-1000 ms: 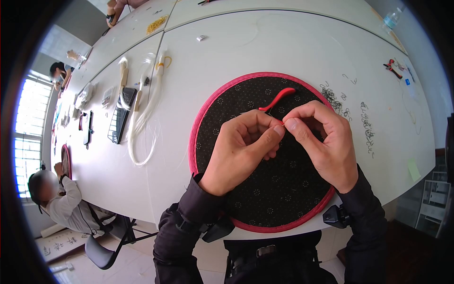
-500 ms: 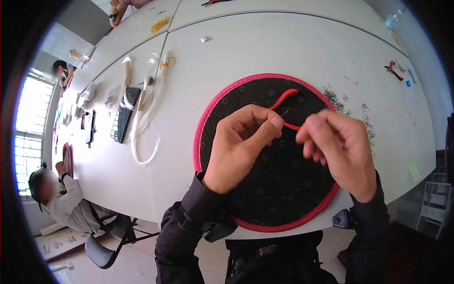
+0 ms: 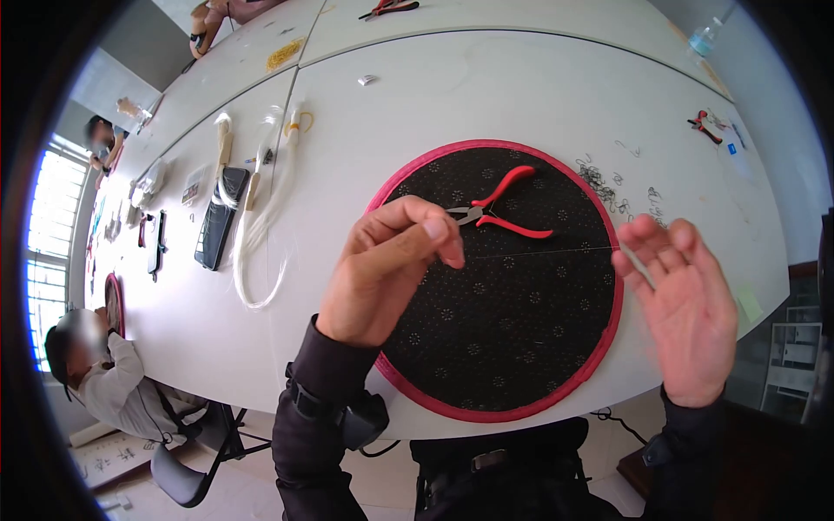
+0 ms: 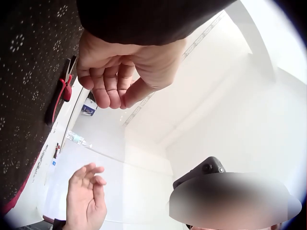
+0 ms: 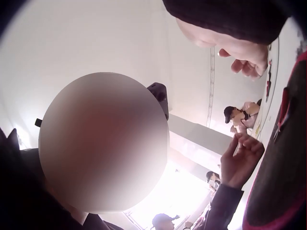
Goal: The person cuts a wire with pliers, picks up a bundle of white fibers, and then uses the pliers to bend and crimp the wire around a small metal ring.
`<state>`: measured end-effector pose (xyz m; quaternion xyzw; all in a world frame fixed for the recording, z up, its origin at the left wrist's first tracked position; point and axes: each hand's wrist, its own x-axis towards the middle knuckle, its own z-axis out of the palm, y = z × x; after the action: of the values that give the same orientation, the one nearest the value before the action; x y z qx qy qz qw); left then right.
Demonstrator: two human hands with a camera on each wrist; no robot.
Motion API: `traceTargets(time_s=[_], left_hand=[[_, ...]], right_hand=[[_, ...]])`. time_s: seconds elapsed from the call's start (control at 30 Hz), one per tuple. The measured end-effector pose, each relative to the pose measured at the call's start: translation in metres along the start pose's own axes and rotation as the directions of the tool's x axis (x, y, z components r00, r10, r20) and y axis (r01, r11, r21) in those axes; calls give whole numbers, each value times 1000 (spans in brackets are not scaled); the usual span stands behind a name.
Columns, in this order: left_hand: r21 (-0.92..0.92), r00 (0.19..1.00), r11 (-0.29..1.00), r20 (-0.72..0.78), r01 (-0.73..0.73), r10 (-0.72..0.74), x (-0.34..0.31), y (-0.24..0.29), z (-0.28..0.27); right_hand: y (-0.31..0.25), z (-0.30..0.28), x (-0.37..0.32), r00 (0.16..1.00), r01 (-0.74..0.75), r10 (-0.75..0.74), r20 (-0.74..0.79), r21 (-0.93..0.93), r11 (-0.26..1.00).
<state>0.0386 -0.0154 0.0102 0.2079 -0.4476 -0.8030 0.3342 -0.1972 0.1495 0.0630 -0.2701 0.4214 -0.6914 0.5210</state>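
My left hand [image 3: 382,273] is over the left part of a round black mat [image 3: 512,356] with a red border, pinching one end of a thin pale thread [image 3: 547,253] between thumb and fingertips. Rightward, the thread runs nearly straight to my right hand [image 3: 686,321], raised beyond the mat's edge with its palm turned up. In the left wrist view the thumb of the right hand [image 4: 86,199] comes up against the index finger; the exact hold on the thread is hidden. Red-handled pliers [image 3: 514,230] lie on the mat with jaws apart, their tips beside my left fingertips.
Small dark curved pieces [image 3: 599,182] lie scattered right of the mat. Hanks of white fibre [image 3: 261,234] and a black phone-like slab [image 3: 224,217] are at left. Other pliers [image 3: 704,128] lie far right. A seated person [image 3: 113,373] is at left.
The hands, together at first, have moved apart: left hand to the left, right hand to the right. The thread now stretches between them, and the pliers on the mat show more fully.
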Motion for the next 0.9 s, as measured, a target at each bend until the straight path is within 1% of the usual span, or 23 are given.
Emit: traceTargets(time_s=[0.03,0.1,0.13,0.2,0.23,0.27,0.3,0.33,0.37,0.4,0.47,0.53,0.57,0.67,0.7,0.8,0.83,0.9], left_hand=[[-5,1000,1000,-24,6,-6,-1,3,-4],[-69,1000,998,21,-16,17,-1,5,-19],[-101,999,995,41,-26,30,-1,5,-24],[-49,999,998,33,-38,39,-1,5,-24],[-27,999,999,37,-34,34,-1,6,-24],[-4,999,1000,41,-29,29,-1,6,-23],[34,998,999,52,-41,39,-1,4,-18],[74,997,996,67,-52,47,-3,1,-12],[114,995,991,83,-64,55,-3,-1,-7],[120,992,992,123,-26,12,-3,-1,-7],[121,984,992,165,45,-65,-6,-3,5],[102,974,993,214,52,-72,-6,-4,9],[88,979,995,192,47,-63,-5,-6,10],[60,993,997,107,46,-53,-3,-8,4],[54,996,997,76,49,-53,-2,-9,1],[20,999,1000,33,-2,1,-1,-12,-1],[38,1000,999,15,-1,0,-1,-14,0],[84,992,991,63,106,-112,-2,-11,5]], right_hand=[[-8,-6,-4,998,49,-50,-46,-17,999],[-23,-22,-10,980,144,-150,-130,-56,988],[-31,-35,-11,957,216,-222,-189,-54,975],[-45,-54,-6,884,356,-357,-301,-61,932],[-50,-53,0,830,405,-416,-371,-113,907],[-51,-50,7,924,338,-343,-169,-56,939],[-50,-45,12,965,261,-261,42,-16,965],[-47,-37,14,952,180,-176,251,7,984],[-41,-10,14,977,66,15,215,-363,930],[-34,21,16,977,-63,183,108,-675,735],[-7,44,23,925,11,299,236,-801,599],[4,51,32,903,-18,373,215,-847,531],[8,52,36,889,-29,411,203,-870,492],[13,51,45,893,-18,405,197,-882,471],[13,49,47,891,-22,417,182,-898,438],[15,46,51,883,-38,437,169,-904,426],[19,45,51,896,-12,398,198,-884,466],[27,44,49,916,42,314,248,-840,542]])
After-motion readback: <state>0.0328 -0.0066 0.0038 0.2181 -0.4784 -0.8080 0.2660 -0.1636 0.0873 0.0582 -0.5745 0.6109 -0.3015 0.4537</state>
